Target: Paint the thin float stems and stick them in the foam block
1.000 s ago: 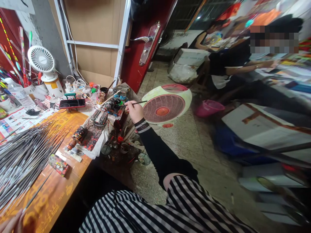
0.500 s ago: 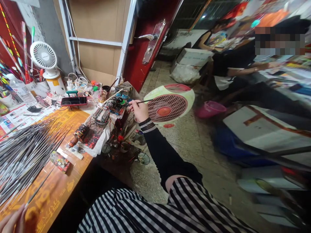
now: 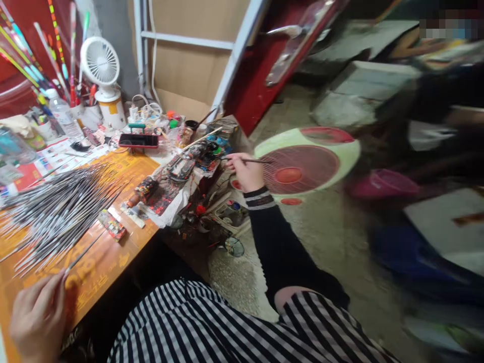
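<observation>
At the lower left, my left hand (image 3: pixel 40 312) pinches the end of a thin grey stick (image 3: pixel 86 252), which points up to the right over the table. Its far end is near a paint-smeared small block (image 3: pixel 112 225). A big pile of similar grey sticks (image 3: pixel 64 214) lies just beyond. My right hand (image 3: pixel 247 174) is closed around a thin dark paintbrush (image 3: pixel 260 161), its handle sticking out to the right. The brush's tip end is by the paint-crusted pots (image 3: pixel 212 151) at the table's corner; whether it touches paint I cannot tell.
Behind the pile stand a phone (image 3: pixel 138 140), a small white fan (image 3: pixel 100 63) and a water bottle (image 3: pixel 64 115). A larger floor fan (image 3: pixel 302 136) is beyond my right hand. A pink bucket (image 3: pixel 383 184) and boxes stand on the floor, with a person partly visible behind.
The view has swung left, so everything sits further right in the picture. More of my left hand shows with its stick. My right hand stays by the paint pots with the paintbrush.
</observation>
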The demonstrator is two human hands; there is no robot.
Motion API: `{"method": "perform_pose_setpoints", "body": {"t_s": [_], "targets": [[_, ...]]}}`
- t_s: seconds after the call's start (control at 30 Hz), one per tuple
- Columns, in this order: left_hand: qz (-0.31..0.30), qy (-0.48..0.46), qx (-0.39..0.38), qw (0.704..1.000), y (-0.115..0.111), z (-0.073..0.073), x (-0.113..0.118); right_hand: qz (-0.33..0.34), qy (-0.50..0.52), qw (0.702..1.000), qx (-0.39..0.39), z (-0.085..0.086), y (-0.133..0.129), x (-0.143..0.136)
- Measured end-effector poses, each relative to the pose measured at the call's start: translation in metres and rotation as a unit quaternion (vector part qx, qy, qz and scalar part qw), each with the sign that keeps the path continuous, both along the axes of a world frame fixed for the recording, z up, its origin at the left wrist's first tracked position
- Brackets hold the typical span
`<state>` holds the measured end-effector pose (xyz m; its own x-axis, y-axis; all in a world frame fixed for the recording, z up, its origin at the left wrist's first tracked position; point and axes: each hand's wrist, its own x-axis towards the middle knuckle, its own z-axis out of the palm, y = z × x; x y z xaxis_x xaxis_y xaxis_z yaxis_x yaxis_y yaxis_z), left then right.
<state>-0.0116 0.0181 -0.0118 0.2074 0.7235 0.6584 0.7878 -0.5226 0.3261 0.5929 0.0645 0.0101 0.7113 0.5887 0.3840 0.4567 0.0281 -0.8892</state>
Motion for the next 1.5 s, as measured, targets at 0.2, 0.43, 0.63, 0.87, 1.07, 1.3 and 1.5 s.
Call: {"method": "perform_pose_setpoints", "body": {"t_s": [0.2,0.43,0.63,0.87,1.07,1.3,1.5], "targets": [[0.035,0.106,0.046,0.993,-0.009,0.010,0.015,-0.081,0.016,0.994,0.073,-0.005,-0.023,-0.032],[0.058,0.096,0.030,0.993,-0.018,0.011,0.022,0.120,-0.169,0.965,0.160,-0.042,-0.082,-0.194],[0.054,0.092,0.025,0.994,-0.020,0.008,0.021,0.462,-0.196,0.833,0.234,-0.066,-0.098,-0.333],[0.057,0.079,0.009,0.995,-0.022,0.007,0.021,0.493,-0.194,0.810,0.251,-0.084,-0.096,-0.380],[0.055,0.088,0.021,0.994,-0.022,0.009,0.023,0.499,-0.208,0.811,0.223,-0.088,-0.099,-0.379],[0.056,0.077,0.002,0.995,-0.022,0.006,0.022,0.496,-0.218,0.814,0.210,-0.085,-0.100,-0.380],[0.060,0.067,0.004,0.996,-0.021,0.005,0.023,0.499,-0.215,0.814,0.207,-0.084,-0.100,-0.381]]}}
